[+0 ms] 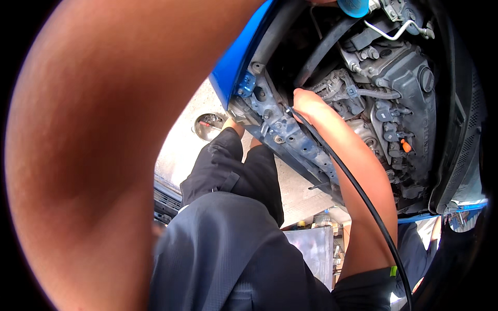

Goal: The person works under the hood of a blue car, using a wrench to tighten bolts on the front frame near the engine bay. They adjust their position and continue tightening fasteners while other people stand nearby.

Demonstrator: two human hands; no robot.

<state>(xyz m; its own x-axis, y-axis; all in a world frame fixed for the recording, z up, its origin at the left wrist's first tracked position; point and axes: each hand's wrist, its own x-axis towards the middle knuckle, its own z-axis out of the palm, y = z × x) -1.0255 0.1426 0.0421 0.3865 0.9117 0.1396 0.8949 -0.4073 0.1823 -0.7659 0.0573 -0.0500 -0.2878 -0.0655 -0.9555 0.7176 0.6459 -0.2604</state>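
My left arm fills the left side, very close, and runs up past the top edge. A sliver of skin shows beside a round blue cap at the top; it may be part of my left hand, but its fingers are hidden. From the lower right, my right arm reaches into the engine bay. My right hand dips behind the front crossmember, next to a thick black hose; its fingers are out of sight. A thin black cable trails along that arm from near the wrist.
The engine with its black cover, grey corrugated tube and orange dipstick handle lies right of my arm. A blue body panel edges the bay. A round metal bowl with a red-handled tool sits on the floor. Another person's dark clothing shows lower right.
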